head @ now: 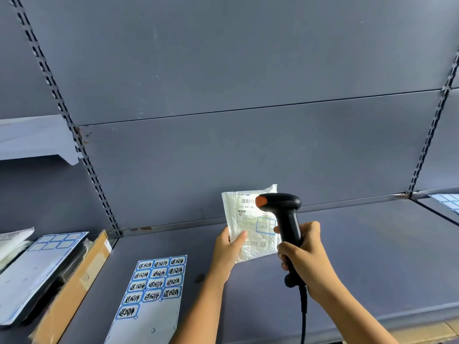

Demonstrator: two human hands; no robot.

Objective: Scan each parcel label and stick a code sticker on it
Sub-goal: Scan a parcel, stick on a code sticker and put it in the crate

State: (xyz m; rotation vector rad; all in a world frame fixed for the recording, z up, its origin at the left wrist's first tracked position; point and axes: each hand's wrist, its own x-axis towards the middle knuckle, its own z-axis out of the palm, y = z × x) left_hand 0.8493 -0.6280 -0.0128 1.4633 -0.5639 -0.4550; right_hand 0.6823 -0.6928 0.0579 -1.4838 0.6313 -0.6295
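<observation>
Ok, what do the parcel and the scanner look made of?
The parcel: thin white plastic film, likely a poly mailer; it crinkles and glints, with a paper label stuck on. The scanner: hard black plastic, satin by its soft highlight, with an orange cap, material unclear.

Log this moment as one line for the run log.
step: scan | left hand: holds parcel | right hand: grips scanner, head in front of label | sticker sheet: lying on shelf
</observation>
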